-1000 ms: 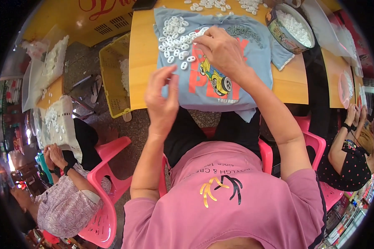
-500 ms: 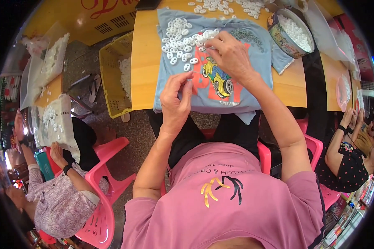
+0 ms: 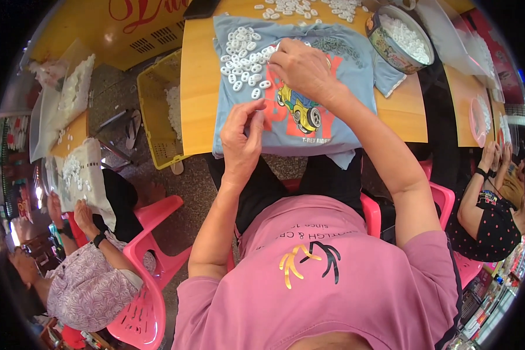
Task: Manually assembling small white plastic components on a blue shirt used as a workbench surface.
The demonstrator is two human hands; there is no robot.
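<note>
A light blue printed T-shirt [image 3: 344, 116] lies spread on the wooden table in front of me. On its upper left part rests a loose pile of small white oval pieces [image 3: 239, 55], each with two dark holes. My right hand [image 3: 303, 67] reaches over the right edge of the pile, fingers curled down and pressed together; whatever is between the tips is hidden. Just below the pile, my left hand [image 3: 243, 137] hovers with thumb and index finger drawn close. Anything in that pinch is too small to make out.
A round tin [image 3: 402, 41] full of white pieces stands at the back right. More white pieces [image 3: 289, 7] lie along the far table edge. A yellow basket [image 3: 157, 111] is left of the table [image 3: 198, 87]. One person [image 3: 93, 280] sits at left, another [image 3: 487, 221] at right.
My right hand has shifted left and slightly away over the pile. The left hand keeps nearly the same pose. The view has moved a little, and the person at left has lowered a hand.
</note>
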